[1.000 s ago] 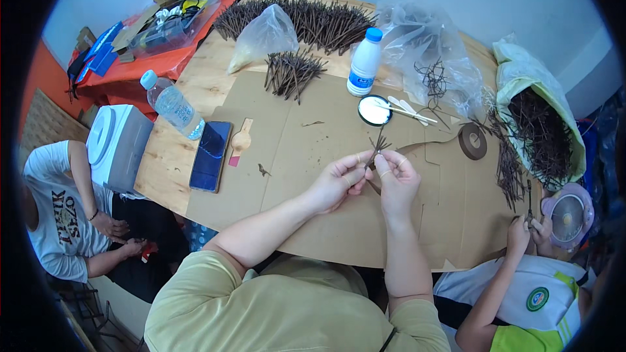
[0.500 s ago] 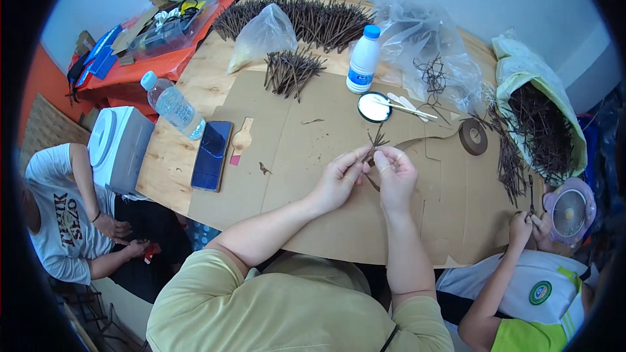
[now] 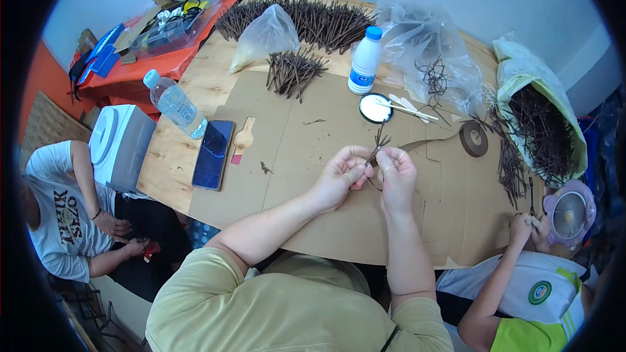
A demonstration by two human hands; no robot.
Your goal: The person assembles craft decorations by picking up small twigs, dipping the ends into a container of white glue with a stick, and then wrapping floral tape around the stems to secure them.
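Between my two hands a small brown twig-like stem [image 3: 381, 135] stands with its branched tips pointing away from me. My left hand [image 3: 343, 175] is closed, thumb and fingers pinching the lower part of the stem. Right beside it, my right hand [image 3: 398, 175] pinches the end of a brown tape strip [image 3: 427, 143] against the stem. The strip runs rightward to its tape roll [image 3: 473, 139] lying on the cardboard. My fingers cover where tape and stem meet.
Cardboard [image 3: 293, 176] covers the table. Beyond my hands are an open white pot [image 3: 376, 108], white bottle [image 3: 366, 62] and twig bundle [image 3: 295, 73]. A phone [image 3: 212, 155] and water bottle [image 3: 173, 104] lie left. Co-workers sit both sides; one's hands [image 3: 529, 229] hold a stem near a fan [image 3: 569, 214].
The stem has turned slightly more upright in my fingers. My right hand has shifted a little against it, and the tape now looks straighter near my fingers.
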